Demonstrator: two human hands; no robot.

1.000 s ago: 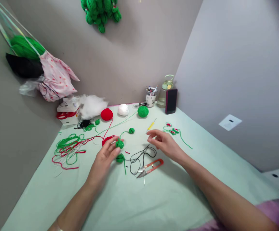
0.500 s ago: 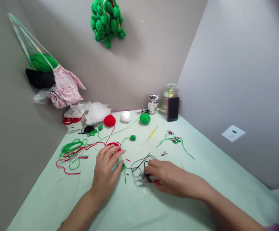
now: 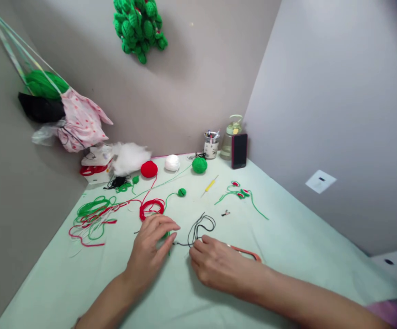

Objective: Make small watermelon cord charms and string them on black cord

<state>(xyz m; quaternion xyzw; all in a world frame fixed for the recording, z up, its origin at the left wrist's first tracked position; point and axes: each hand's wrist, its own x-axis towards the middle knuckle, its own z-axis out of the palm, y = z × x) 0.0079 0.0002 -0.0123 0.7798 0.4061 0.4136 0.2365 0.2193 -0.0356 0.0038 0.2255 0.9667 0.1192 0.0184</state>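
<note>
My left hand (image 3: 152, 246) lies on the pale green table (image 3: 287, 237), its fingers curled over a small green crocheted ball (image 3: 166, 235) that peeks out by the fingertips. My right hand (image 3: 219, 265) rests just to the right, fingers curled down onto the table at the end of a black cord (image 3: 201, 225). Behind its knuckles the red handle of thread snips (image 3: 248, 252) shows; whether the hand grips it is hidden.
A tangle of green and red yarn (image 3: 95, 217) and a red yarn coil (image 3: 152, 206) lie to the left. Red (image 3: 149, 169), white (image 3: 172, 162) and green (image 3: 199, 165) yarn balls, a jar, a bottle and a phone (image 3: 239, 151) stand at the back. A yellow hook (image 3: 210, 185) lies mid-table.
Both hands came down from above the table onto it. The left hand now covers the green balls; the right moved left and nearer, over the snips.
</note>
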